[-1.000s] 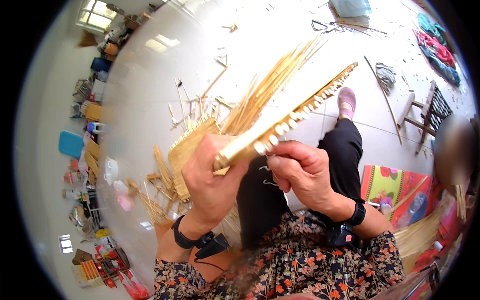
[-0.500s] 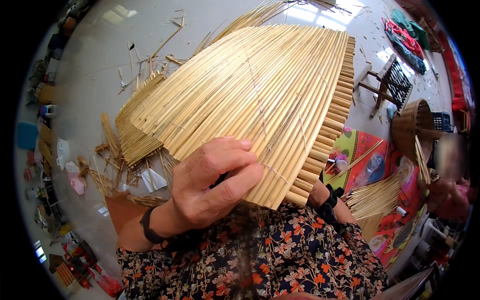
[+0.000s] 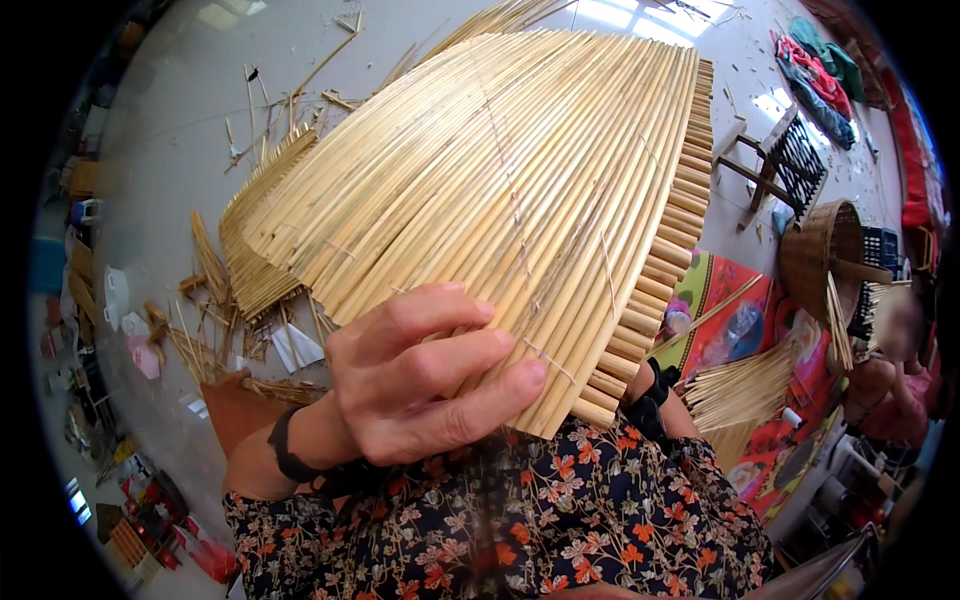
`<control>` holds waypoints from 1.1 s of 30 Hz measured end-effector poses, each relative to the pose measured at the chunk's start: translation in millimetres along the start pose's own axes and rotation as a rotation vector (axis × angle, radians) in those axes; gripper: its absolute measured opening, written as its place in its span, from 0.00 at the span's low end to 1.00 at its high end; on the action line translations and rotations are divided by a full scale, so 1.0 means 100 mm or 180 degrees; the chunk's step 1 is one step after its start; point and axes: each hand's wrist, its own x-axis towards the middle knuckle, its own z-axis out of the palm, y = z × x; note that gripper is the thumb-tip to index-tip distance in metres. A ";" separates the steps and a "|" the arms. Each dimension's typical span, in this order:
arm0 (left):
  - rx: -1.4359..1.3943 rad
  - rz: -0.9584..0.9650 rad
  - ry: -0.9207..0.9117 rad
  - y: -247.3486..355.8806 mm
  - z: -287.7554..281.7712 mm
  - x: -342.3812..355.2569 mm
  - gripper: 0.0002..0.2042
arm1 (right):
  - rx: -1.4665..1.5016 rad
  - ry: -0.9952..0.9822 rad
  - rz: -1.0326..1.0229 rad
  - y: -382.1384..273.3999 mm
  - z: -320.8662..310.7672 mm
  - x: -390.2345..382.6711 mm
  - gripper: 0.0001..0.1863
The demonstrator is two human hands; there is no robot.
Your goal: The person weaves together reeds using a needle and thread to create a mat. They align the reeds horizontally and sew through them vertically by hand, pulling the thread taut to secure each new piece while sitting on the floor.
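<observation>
A broad, tapering panel of straw-coloured sticks (image 3: 520, 150), stitched across with thin thread, fills the middle of the view, short thicker pieces lining its right edge. My left hand (image 3: 420, 380) grips its lower left part, fingers bent over the surface. My right hand (image 3: 638, 385) is behind the lower right edge; only skin near the black wrist strap shows, and its fingers are hidden. A similar, finer stick panel (image 3: 255, 220) lies beyond at the left.
Loose sticks (image 3: 210, 270) litter the tiled floor. Right are a small stool (image 3: 770, 165), heaped cloths (image 3: 815, 75), a wicker basket (image 3: 820, 250), a colourful mat (image 3: 730, 270) with stick bundles, and another person (image 3: 900, 400) seated low. Clutter lines the left.
A second ago the panel was edge-on between both hands; it has since turned broad face up, covering my right hand. My left hand has shifted slightly down since half a second ago.
</observation>
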 end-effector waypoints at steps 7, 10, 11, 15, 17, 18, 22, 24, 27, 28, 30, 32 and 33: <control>0.0044 0.0041 -0.0048 0.02 -0.04 0.01 0.21 | -0.0136 -0.0039 -0.0076 0.00 -0.03 -0.03 0.24; 0.0011 -0.0092 -0.0060 0.03 -0.05 0.01 0.22 | -0.0179 -0.0050 -0.0130 0.03 -0.03 -0.02 0.24; 0.0018 -0.0094 -0.0057 0.03 -0.06 0.01 0.22 | -0.0193 -0.0057 -0.0139 0.02 -0.03 -0.02 0.24; 0.0165 0.0028 0.0237 0.00 -0.02 0.04 0.17 | -0.0232 -0.0084 -0.0190 0.03 -0.02 0.00 0.25; 0.0230 0.0110 0.0375 -0.02 0.01 0.04 0.14 | -0.0246 -0.0087 -0.0231 0.05 -0.01 0.02 0.25; 0.0237 0.0120 0.0383 -0.03 0.01 0.04 0.14 | -0.0255 -0.0089 -0.0251 0.06 -0.01 0.02 0.25; 0.0166 0.0101 0.0320 -0.02 -0.05 0.04 0.12 | -0.0269 -0.0124 -0.0282 0.07 0.01 0.05 0.25; 0.0146 0.0118 0.0324 -0.03 -0.05 0.03 0.12 | -0.0291 -0.0141 -0.0314 0.07 0.01 0.06 0.25; 0.0145 0.0173 0.0334 -0.03 -0.02 -0.01 0.12 | -0.0317 -0.0155 -0.0342 0.08 0.02 0.05 0.25; 0.0148 0.0198 0.0336 -0.04 -0.02 -0.02 0.12 | -0.0329 -0.0163 -0.0355 0.09 0.02 0.05 0.25; 0.0129 0.0227 0.0353 -0.04 -0.01 -0.02 0.12 | -0.0355 -0.0164 -0.0368 0.10 0.03 0.06 0.26; 0.0120 0.0239 0.0345 -0.04 -0.01 -0.01 0.11 | -0.0364 -0.0172 -0.0385 0.09 0.03 0.06 0.26; 0.0116 0.0239 0.0331 -0.04 -0.02 0.00 0.11 | -0.0372 -0.0177 -0.0393 0.09 0.04 0.07 0.26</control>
